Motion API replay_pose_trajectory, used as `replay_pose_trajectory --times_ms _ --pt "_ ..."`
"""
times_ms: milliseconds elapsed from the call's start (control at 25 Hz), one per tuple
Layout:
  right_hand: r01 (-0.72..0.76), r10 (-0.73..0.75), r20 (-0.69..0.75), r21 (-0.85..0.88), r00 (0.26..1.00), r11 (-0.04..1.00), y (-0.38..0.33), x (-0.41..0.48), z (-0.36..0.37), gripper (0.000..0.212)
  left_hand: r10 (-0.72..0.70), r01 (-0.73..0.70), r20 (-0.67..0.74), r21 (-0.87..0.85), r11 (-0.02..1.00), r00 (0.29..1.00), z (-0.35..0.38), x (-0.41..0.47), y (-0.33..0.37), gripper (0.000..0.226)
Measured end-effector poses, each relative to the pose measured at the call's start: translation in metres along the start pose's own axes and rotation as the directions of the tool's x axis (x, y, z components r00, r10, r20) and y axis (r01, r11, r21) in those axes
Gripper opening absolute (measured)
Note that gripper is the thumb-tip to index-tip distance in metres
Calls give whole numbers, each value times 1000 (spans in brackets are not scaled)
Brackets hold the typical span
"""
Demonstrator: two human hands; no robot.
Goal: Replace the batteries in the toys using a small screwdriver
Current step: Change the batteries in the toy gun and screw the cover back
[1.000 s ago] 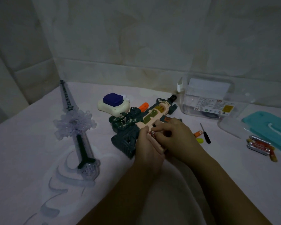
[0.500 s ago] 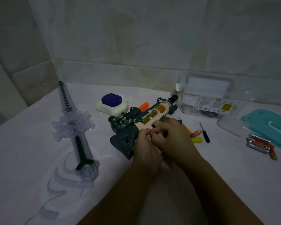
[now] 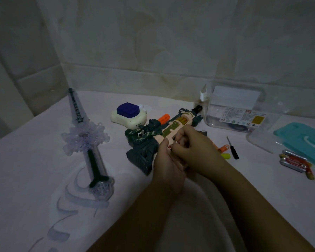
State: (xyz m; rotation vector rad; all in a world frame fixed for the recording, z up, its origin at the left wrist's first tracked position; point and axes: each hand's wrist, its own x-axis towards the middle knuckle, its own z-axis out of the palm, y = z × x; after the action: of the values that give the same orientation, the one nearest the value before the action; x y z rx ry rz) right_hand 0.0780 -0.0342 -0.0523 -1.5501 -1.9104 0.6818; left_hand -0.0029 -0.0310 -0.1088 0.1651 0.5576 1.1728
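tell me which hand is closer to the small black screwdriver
Right. The right hand grips the toy gun just left of the screwdriver, apart from it. The left hand holds the same toy further left, beyond the right hand.

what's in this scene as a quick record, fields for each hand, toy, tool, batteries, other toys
toy: toy gun, under both hands
left hand: grips the toy gun beside its dark stock
right hand: fingers curled on the toy gun's pale body
tool: screwdriver, unheld, right of the hands
batteries: loose cluster far right, beside the teal lid
other toys: clear sword at left; cream toy behind the gun
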Motion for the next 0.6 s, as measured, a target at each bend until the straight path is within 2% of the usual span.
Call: replay_pose_trajectory --times_ms 200,440,600 --pt "59 -59 7 -93 998 994 3 -2 10 5 -24 19 -109 -42 999 994 5 -5 3 45" --pt "50 -53 -27 -98 998 994 8 0 1 5 -34 33 -1 -81 996 999 6 -5 3 52" --pt "32 -29 17 -166 999 986 12 4 1 7 -46 48 27 -79 996 999 3 -2 2 54"
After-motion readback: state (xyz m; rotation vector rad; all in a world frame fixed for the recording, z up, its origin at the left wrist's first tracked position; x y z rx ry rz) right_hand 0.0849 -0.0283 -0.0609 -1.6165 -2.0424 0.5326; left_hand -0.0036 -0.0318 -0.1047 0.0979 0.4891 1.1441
